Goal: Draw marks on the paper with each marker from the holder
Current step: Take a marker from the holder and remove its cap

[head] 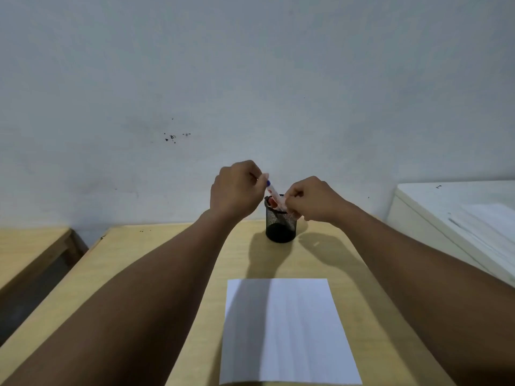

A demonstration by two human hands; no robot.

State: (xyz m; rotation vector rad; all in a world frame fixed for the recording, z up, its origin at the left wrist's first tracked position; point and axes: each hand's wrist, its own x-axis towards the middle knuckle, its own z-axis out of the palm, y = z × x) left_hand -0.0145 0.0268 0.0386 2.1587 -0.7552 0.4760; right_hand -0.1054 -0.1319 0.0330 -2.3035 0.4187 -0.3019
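Note:
A black mesh holder (pixel 280 227) stands at the far edge of the wooden table (pixel 167 274). Just above it a white marker with a blue end (pixel 274 194) is held tilted between both hands. My left hand (pixel 237 190) pinches its upper blue end, and my right hand (pixel 312 200) grips its lower end over the holder's rim. A red-topped marker (pixel 271 202) shows inside the holder. A blank white sheet of paper (pixel 289 330) lies flat on the table nearer to me, partly under my left arm's shadow.
A pale wall rises right behind the table. A second wooden table (pixel 30 252) stands to the left across a gap. A white cabinet or appliance (pixel 459 218) sits to the right.

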